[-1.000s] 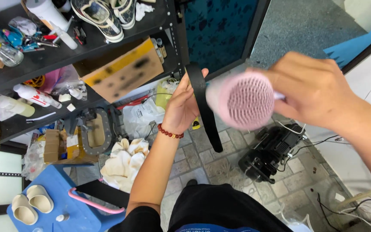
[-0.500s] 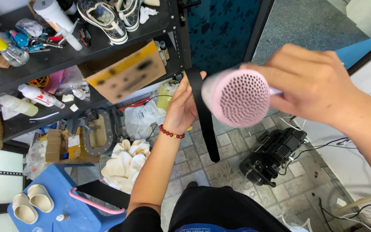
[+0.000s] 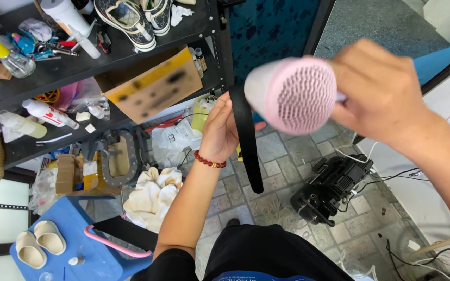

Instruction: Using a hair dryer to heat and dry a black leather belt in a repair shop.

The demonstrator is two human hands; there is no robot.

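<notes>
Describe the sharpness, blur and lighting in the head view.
Head view: even daylight; the pink round-headed hair dryer and right hand close to the lens are soft; the left hand, black strap and shelf stay sharp; the cardboard box face is blurred.

One head-worn camera looks steeply down, close over the raised hands, toward the tiled floor (image 3: pixel 282 156)

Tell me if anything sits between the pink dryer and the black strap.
Nothing visible does. The right hand holds the pink dryer close beside the black strap, which hangs from the left hand.
</notes>
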